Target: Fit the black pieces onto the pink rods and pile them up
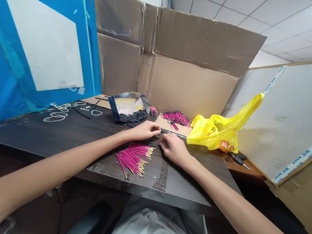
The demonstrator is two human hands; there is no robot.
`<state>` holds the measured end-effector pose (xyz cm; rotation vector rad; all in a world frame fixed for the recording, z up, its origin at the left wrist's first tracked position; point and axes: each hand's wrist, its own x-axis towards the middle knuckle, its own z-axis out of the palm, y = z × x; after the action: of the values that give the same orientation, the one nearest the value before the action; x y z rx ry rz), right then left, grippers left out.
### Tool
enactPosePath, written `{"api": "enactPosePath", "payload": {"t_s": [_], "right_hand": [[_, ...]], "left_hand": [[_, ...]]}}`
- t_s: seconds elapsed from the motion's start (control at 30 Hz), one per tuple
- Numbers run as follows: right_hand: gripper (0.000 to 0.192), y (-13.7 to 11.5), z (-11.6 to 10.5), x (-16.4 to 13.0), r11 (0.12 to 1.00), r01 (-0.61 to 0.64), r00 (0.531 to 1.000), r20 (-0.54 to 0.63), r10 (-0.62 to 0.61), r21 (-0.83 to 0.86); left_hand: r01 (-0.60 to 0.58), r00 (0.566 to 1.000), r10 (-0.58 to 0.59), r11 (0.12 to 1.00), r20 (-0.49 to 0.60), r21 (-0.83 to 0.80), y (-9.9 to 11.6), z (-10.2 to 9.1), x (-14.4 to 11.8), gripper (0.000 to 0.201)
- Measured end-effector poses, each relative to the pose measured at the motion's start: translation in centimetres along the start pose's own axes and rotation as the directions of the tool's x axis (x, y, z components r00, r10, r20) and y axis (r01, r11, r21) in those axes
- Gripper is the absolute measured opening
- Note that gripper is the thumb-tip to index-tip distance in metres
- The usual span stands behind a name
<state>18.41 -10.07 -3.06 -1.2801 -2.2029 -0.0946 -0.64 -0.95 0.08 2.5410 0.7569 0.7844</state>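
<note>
Pink sticks: a loose pile of pink sticks (134, 158) with pale tips lies on the dark table, just below the centre of the frame, fanned out between the two forearms.
Left hand: the left hand (144, 129) rests on the table just above that pile, fingers curled with the tips pinched together toward the right; something small and dark seems to sit at the fingertips, but it is too small to make out whether it is held.
Right hand: the right hand (173, 148) lies palm down just right of the pile, fingers bent toward the left hand, the two sets of fingertips near each other but apart; whether it grips anything cannot be told.
Black sticks: a heap of black sticks (133, 117) spills from an opened foil bag (128, 104) right above the left hand.
Second pink heap: more pink sticks (176, 117) lie further back, centre of the frame, by the cardboard wall (187, 80).
Yellow bag: a crumpled yellow plastic bag (219, 130) sits right of centre, near the right hand.
Table: the dark table (64, 132) carries white scribbles at its left side.
Blue board: a blue board (38, 41) stands at upper left.
</note>
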Motion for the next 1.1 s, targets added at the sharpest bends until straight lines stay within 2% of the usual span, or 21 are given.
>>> {"api": "enactPosePath", "payload": {"t_s": [0.1, 0.17, 0.27, 0.4, 0.53, 0.67, 0.77, 0.9, 1.1], "right_hand": [[0.008, 0.8, 0.0, 0.2, 0.998, -0.047, 0.999, -0.015, 0.048, 0.039], [0.009, 1.1, 0.0, 0.4, 0.984, -0.090, 0.994, -0.041, 0.097, 0.157], [0.013, 1.1, 0.1, 0.7, 0.912, -0.128, 0.986, -0.045, 0.158, 0.390], [0.020, 0.7, 0.6, 0.9, 0.807, -0.137, 0.985, -0.008, 0.173, 0.574], [0.021, 0.4, 1.2, 1.0, 0.777, -0.190, 0.973, 0.007, 0.232, 0.600], [0.017, -0.1, 1.2, 1.0, 0.804, -0.211, 0.965, -0.013, 0.262, 0.556], [0.015, -0.3, 0.9, 1.1, 0.823, -0.235, 0.955, -0.035, 0.295, 0.517], [0.011, 0.2, 0.9, 1.2, 0.800, -0.289, 0.928, -0.053, 0.370, 0.526], [0.013, 1.3, 0.8, 1.3, 0.758, -0.187, 0.918, -0.164, 0.361, 0.625]], "left_hand": [[-0.001, 0.999, -0.002, 0.998, -0.034, -0.070, 0.0, 0.1, 0.2, 0.032], [0.018, 1.000, -0.017, 0.982, 0.004, -0.187, 0.1, 0.3, 0.3, 0.034], [0.055, 0.998, -0.041, 0.922, 0.043, -0.382, 0.6, 0.6, 0.3, 0.034], [0.096, 0.995, -0.094, 0.865, 0.028, -0.493, 1.6, 1.0, 0.1, 0.034], [0.110, 0.987, -0.155, 0.833, -0.038, -0.542, 2.3, 1.1, -0.1, 0.035], [0.107, 0.971, -0.209, 0.814, -0.116, -0.571, 2.6, 1.0, -0.1, 0.036], [0.101, 0.963, -0.222, 0.824, -0.152, -0.558, 2.7, 1.0, 0.0, 0.037], [0.085, 0.955, -0.227, 0.825, -0.190, -0.559, 2.3, 1.1, 0.2, 0.036], [0.070, 0.930, -0.277, 0.779, -0.242, -0.624, 1.5, 1.2, 0.6, 0.037]]}}
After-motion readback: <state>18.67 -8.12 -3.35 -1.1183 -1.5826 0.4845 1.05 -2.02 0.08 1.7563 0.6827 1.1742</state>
